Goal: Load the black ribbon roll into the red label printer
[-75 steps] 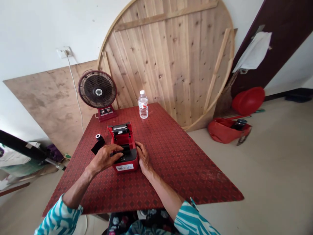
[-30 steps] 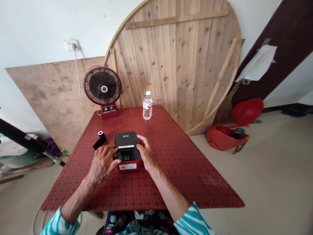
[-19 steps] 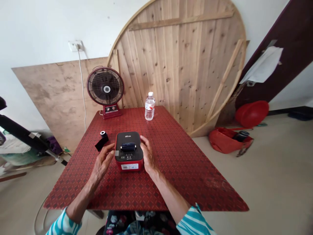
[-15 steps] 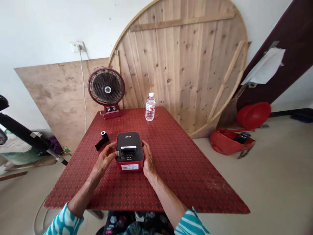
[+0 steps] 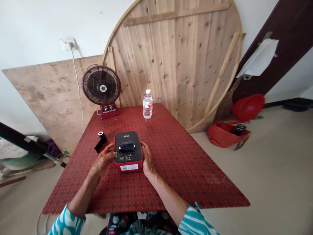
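Note:
A small red printer (image 5: pixel 128 150) with a black lid stands closed on the red patterned table (image 5: pixel 171 156). My left hand (image 5: pixel 103 160) cups its left side, fingers curled against the casing. On the other side my right hand (image 5: pixel 147 160) lies along the printer's right wall, fingers pressed to it. A black roll with a loose strip (image 5: pixel 100 140) lies on the table just left of the printer, untouched.
A red table fan (image 5: pixel 101 89) and a clear water bottle (image 5: pixel 147 104) stand at the table's far edge. A round wooden tabletop (image 5: pixel 176 55) leans on the wall behind. A red bag (image 5: pixel 226 136) and red bowl (image 5: pixel 248 102) lie on the floor at right.
The printer's lid, open 2.5 s ago, is now closed. Both hands have slid from the top and front to the printer's sides.

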{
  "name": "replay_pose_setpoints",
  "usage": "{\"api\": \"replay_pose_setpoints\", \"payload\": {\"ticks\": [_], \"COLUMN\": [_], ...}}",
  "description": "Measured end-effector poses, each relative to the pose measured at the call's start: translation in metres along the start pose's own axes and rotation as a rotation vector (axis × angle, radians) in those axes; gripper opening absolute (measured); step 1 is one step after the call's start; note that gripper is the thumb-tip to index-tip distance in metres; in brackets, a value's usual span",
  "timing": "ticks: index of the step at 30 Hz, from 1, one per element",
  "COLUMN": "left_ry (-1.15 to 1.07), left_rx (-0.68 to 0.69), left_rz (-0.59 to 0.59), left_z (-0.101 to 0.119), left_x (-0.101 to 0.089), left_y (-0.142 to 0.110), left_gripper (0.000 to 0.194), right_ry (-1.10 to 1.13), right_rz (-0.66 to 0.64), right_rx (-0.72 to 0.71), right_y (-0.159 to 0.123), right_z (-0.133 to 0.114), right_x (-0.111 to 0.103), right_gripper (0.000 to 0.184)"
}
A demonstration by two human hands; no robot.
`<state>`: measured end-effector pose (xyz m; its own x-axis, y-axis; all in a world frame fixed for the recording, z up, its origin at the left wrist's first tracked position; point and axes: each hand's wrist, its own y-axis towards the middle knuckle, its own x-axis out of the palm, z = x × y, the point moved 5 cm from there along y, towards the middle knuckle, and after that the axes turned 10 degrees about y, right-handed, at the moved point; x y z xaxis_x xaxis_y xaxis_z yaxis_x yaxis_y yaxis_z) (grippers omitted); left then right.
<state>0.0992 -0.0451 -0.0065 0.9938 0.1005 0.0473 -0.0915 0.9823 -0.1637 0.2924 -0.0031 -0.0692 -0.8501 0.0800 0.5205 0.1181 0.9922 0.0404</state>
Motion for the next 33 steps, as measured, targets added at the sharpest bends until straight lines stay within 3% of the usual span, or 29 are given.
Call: {"api": "replay_pose_setpoints", "payload": {"ticks": [11, 20, 24, 26, 28, 30, 33], "left_ry": [-0.042, 0.078, 0.475, 0.781, 1.14, 1.459, 1.64], "left_rx": [-0.038, 0.084, 0.335, 0.494, 0.586, 0.545, 0.446], "left_rz": [-0.018, 0.044, 0.072, 0.015, -0.099, -0.213, -0.274], "left_z": [-0.016, 0.0, 0.028, 0.044, 0.052, 0.051, 0.049], "left_x": [-0.004, -0.006, -0.002, 0.014, 0.037, 0.056, 0.069], "left_y": [0.009, 0.0, 0.004, 0.011, 0.022, 0.037, 0.058], "left_gripper": [0.064, 0.062, 0.041, 0.028, 0.029, 0.037, 0.038], "right_ry": [0.026, -0.012, -0.011, -0.022, -0.024, -0.019, -0.017], "right_rz": [0.004, -0.032, -0.038, -0.032, -0.031, -0.038, -0.046], "right_rx": [0.0, -0.03, -0.031, -0.036, -0.042, -0.039, -0.025], "right_y": [-0.001, 0.002, 0.002, 0.002, 0.002, 0.003, 0.004], "right_z": [0.001, 0.004, 0.004, 0.003, 0.003, 0.003, 0.003], "right_x": [0.002, 0.0, 0.001, 0.001, 0.0, -0.001, -0.003], "right_gripper": [0.043, 0.042, 0.044, 0.044, 0.045, 0.046, 0.047]}}
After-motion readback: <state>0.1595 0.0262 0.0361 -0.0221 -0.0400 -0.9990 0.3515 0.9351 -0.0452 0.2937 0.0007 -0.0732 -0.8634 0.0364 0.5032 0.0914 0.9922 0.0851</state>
